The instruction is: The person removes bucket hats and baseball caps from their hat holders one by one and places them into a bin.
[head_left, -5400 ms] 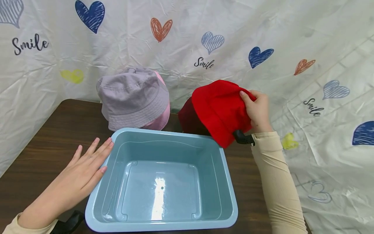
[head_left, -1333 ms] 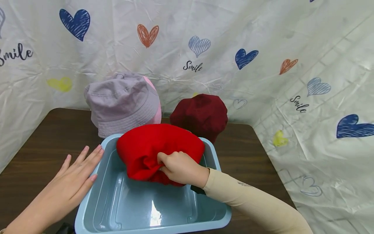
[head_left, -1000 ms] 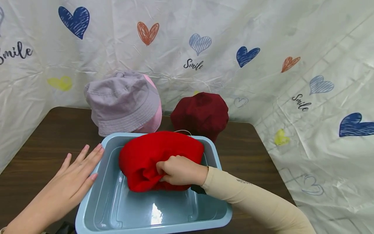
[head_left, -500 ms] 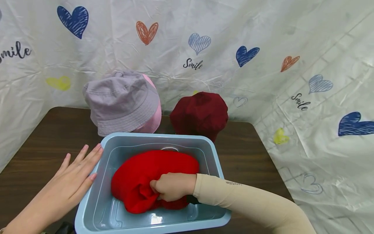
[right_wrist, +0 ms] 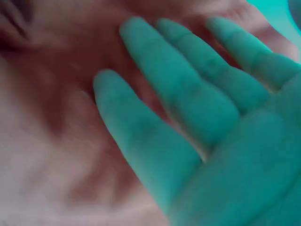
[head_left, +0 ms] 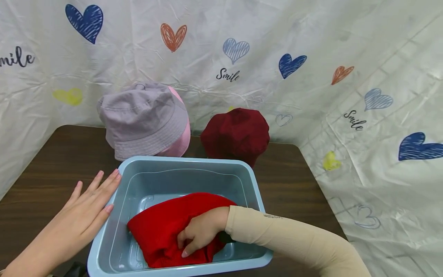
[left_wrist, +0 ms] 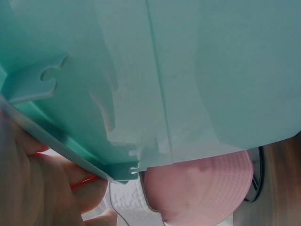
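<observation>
A red hat lies crumpled in the light blue plastic basin, towards its near side. My right hand rests on that hat, its fingers loosely spread. In the right wrist view, the extended fingers touch the cloth without curling round it. At the basin's left rim, my left hand lies flat with straight fingers. The left wrist view has the basin's outer wall up close, and part of the left hand under the rim.
Behind the basin, a lilac bucket hat sits over a pink hat. A dark red hat stands right of them, near the table's back edge. A white cloth with printed hearts hangs behind the dark wooden table.
The red hat has gone from beside the dark red hat down into the basin, gripped by my right hand. That hand's fingers have since loosened. My left hand has stayed at the rim.
</observation>
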Demonstrator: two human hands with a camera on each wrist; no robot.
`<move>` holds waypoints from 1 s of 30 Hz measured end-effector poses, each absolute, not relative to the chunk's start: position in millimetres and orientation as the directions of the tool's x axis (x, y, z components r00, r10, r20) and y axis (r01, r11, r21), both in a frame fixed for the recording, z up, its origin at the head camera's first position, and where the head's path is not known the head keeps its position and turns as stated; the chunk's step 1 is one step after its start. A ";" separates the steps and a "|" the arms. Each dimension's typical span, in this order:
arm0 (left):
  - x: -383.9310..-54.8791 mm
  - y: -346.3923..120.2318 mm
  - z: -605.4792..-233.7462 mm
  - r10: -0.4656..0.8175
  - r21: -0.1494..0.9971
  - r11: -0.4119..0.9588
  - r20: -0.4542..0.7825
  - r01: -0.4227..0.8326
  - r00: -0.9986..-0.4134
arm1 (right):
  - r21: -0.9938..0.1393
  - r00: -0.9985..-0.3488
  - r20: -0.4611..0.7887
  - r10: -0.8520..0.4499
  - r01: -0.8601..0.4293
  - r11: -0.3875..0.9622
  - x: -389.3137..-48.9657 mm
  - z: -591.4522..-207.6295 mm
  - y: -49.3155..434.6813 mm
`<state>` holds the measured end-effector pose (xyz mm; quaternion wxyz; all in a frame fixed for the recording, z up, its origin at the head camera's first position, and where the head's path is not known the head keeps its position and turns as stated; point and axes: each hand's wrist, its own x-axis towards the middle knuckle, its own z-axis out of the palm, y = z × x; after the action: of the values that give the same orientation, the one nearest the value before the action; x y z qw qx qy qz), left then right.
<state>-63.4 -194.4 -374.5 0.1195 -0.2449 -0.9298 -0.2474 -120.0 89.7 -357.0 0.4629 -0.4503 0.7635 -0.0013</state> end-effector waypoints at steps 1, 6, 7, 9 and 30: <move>-63.9 -194.1 -374.3 0.398 0.401 0.757 0.342 0.515 -0.851 | -0.412 -0.193 -0.673 -0.715 -0.705 0.578 -120.7 -354.8 90.0; -65.7 -193.5 -374.1 0.408 0.401 0.752 0.340 0.523 -0.847 | -0.328 -0.392 -0.396 -0.830 -0.784 0.527 -123.6 -344.5 89.3; -66.0 -193.6 -374.2 0.409 0.403 0.750 0.341 0.525 -0.846 | -0.307 -0.423 -0.345 -0.838 -0.793 0.526 -123.9 -343.6 88.7; -66.5 -194.2 -374.5 0.412 0.407 0.745 0.341 0.528 -0.845 | -0.269 -0.456 -0.283 -0.844 -0.807 0.526 -124.3 -343.5 86.8; -63.7 -194.0 -383.3 0.409 0.427 0.721 0.372 0.545 -0.833 | 0.200 -0.495 -0.756 -0.429 -0.798 0.568 -111.0 -396.0 55.9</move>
<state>-63.7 -194.0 -383.3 0.1268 -0.2597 -0.9189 -0.2684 -111.0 55.9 -396.0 0.3353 -0.3744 0.8195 0.2753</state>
